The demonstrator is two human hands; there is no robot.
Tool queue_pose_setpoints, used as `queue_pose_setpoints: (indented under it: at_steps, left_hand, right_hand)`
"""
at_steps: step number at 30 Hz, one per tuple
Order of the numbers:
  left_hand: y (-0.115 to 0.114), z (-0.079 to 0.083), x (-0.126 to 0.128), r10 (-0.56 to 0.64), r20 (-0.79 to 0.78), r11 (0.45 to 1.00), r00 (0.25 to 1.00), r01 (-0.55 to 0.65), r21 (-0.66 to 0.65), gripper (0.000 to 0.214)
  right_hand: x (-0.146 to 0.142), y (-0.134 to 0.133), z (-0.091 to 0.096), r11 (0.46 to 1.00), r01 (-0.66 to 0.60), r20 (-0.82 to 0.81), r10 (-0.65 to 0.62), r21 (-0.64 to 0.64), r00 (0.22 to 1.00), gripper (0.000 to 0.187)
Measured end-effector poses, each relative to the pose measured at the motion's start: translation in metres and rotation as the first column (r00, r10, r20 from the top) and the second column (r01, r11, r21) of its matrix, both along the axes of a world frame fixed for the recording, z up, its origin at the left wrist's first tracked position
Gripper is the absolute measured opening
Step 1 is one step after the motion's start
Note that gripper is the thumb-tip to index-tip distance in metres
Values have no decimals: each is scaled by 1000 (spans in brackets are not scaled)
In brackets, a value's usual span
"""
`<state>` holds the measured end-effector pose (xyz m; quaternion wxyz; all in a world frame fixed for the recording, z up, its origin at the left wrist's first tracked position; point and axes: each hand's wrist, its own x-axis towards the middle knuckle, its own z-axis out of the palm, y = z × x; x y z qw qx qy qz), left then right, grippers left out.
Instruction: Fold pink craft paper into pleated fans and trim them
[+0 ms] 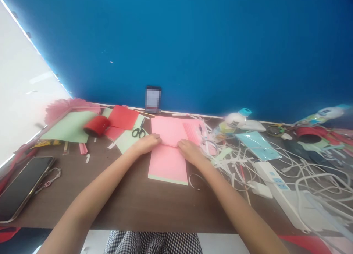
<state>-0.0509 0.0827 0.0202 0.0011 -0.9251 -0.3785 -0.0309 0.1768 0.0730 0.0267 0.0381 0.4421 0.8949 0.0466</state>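
A pink sheet of paper lies on the dark table with a crosswise fold or edge at mid-length and a pale green strip along its near end. My left hand is closed at the left end of that fold, fingers on the paper. At the right end my right hand grips the same fold, its fingers curled; the fingertips are partly hidden. Beyond the hands spreads more pink paper, with a pleated pink piece on its right. Black scissors rest just past my left hand.
A red tape roll, red paper and green paper lie left. A phone is near the left edge; another device leans on the blue wall. Paper strips, a bottle, cables and a power strip crowd the right.
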Motion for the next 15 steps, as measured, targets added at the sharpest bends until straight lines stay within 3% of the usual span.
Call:
queue_pose_setpoints:
  at_steps: [4, 15]
  left_hand:
    - [-5, -1, 0, -2, 26, 1000, 1000, 2, -14, 23]
    - [-13, 4, 6, 76, 40, 994, 996, -73, -77, 26]
  right_hand:
    - [0, -1, -5, 997, -48, 72, 45, 52, 996, 20]
    - [-1, -2, -4, 988, -124, 82, 117, 87, 990, 27]
